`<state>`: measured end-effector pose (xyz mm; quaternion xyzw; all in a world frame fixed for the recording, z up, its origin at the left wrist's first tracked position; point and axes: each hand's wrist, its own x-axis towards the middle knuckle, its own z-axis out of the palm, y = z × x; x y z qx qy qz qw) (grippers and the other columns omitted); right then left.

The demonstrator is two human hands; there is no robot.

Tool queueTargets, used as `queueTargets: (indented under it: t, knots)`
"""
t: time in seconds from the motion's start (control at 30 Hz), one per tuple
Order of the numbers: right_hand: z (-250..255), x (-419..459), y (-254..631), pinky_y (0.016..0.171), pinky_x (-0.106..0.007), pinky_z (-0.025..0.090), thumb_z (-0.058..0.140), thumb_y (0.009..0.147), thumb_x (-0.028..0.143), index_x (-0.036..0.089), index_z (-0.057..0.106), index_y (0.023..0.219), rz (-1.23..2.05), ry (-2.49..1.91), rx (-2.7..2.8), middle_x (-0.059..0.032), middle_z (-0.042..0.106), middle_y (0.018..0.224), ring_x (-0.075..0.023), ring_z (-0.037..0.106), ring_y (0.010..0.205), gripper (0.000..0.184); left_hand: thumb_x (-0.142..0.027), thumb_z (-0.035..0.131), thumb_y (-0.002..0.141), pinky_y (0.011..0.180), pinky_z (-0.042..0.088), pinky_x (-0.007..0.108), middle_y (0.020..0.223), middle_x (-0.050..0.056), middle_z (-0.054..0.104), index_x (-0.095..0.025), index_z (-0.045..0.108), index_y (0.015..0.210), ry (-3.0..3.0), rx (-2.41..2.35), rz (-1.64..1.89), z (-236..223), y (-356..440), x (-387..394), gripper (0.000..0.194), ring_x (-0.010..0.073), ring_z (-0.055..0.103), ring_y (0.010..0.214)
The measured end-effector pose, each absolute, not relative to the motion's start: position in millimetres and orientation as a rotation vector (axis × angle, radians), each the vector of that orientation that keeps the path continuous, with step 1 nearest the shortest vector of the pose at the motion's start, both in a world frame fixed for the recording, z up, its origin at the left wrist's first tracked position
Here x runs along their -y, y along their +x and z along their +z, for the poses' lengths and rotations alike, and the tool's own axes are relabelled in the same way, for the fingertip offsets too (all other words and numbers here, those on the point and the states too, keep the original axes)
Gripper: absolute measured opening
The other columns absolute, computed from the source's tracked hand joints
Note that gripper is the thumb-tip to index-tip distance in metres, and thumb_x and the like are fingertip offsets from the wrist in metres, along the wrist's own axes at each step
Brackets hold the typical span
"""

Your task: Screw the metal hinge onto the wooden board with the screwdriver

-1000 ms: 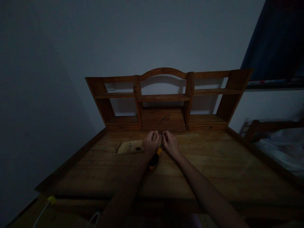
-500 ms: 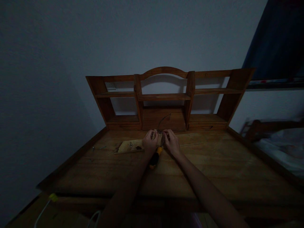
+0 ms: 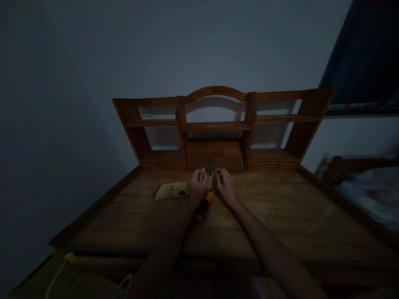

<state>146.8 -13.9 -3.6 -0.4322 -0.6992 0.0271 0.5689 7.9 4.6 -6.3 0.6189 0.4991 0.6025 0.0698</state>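
My left hand (image 3: 197, 185) is closed in a pinch around a small piece with a pale edge and a dark, metallic-looking part (image 3: 208, 171); dim light hides its kind. A thin dark wire (image 3: 215, 155) curves up behind it. Close by on the right, my right hand (image 3: 226, 185) is also pinched, its fingertips at the other side of the small piece; what they grip is too small to name. Below and between the hands, a tool with a black and yellow handle (image 3: 203, 208) lies on the desk. A pale wooden board (image 3: 168, 191) extends left from under my left hand.
The wooden desk (image 3: 289, 211) carries a shelf unit (image 3: 215, 126) along its back against the wall. A few small metal pieces (image 3: 122, 194) lie at the left. A white cable with a yellow end (image 3: 70, 257) is at the front left edge.
The small metallic piece between my fingertips shows more plainly and appears slightly turned. Both hands stay in nearly the same place; the tool and board have not moved.
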Motion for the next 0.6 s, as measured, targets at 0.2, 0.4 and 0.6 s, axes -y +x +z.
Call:
queueTargets:
  t: [0.2, 0.4, 0.6]
  knots:
    - [-1.8, 14.6, 146.4, 0.092, -0.036, 0.047, 0.037, 0.099, 0.023, 0.021, 0.058, 0.112, 0.066, -1.017, 1.643, -0.0099, 0.064, 0.108, -0.0223, 0.061, 0.100, 0.025, -0.034, 0.054, 0.090, 0.065, 0.043, 0.023, 0.078, 0.001, 0.065, -0.022, 0.062, 0.087, 1.857, -1.533, 1.786, -7.3, 8.1, -5.4, 0.014, 0.0143, 0.059, 0.071]
    - [0.1, 15.9, 147.0, 0.091, -0.035, 0.047, 0.037, 0.100, 0.024, 0.019, 0.058, 0.114, 0.054, -0.999, 1.643, -0.0102, 0.064, 0.109, -0.0217, 0.060, 0.102, 0.026, -0.033, 0.053, 0.091, 0.065, 0.042, 0.023, 0.077, 0.000, 0.064, -0.022, 0.062, 0.087, 1.895, -1.512, 1.771, -6.6, 8.0, -5.3, 0.015, 0.0138, 0.058, 0.070]
    - [-0.7, 15.2, 148.2, 0.092, -0.037, 0.047, 0.035, 0.100, 0.025, 0.020, 0.059, 0.118, 0.038, -1.010, 1.657, -0.0108, 0.062, 0.108, -0.0227, 0.059, 0.103, 0.029, -0.034, 0.053, 0.092, 0.069, 0.044, 0.024, 0.081, 0.002, 0.066, -0.021, 0.062, 0.089, 1.875, -1.473, 1.774, -5.9, 8.4, -3.4, 0.016, 0.0149, 0.060, 0.075]
